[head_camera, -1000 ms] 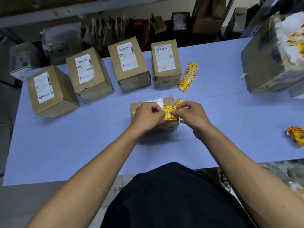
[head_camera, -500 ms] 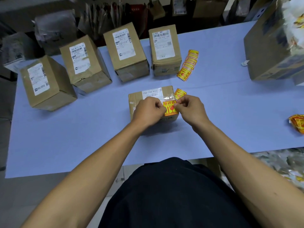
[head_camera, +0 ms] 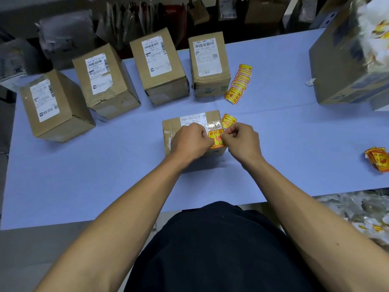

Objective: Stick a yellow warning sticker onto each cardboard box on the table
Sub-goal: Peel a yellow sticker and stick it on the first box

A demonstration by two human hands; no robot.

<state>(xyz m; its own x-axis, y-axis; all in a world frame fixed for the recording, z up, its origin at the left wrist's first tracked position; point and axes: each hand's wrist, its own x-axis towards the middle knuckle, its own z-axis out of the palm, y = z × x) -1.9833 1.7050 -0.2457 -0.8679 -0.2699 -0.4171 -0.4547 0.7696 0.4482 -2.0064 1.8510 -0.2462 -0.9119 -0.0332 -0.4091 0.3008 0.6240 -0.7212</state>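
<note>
Both hands, left and right, fingers pinched on one sticker over the near box, mid-worktop. Four boxes behind; sticker strip beside them.

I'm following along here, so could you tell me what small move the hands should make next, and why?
Probably press the yellow sticker flat onto the near box. The left hand and right hand both pinch it over the box top, beside the white label; whether it is stuck yet, I cannot tell.
</note>
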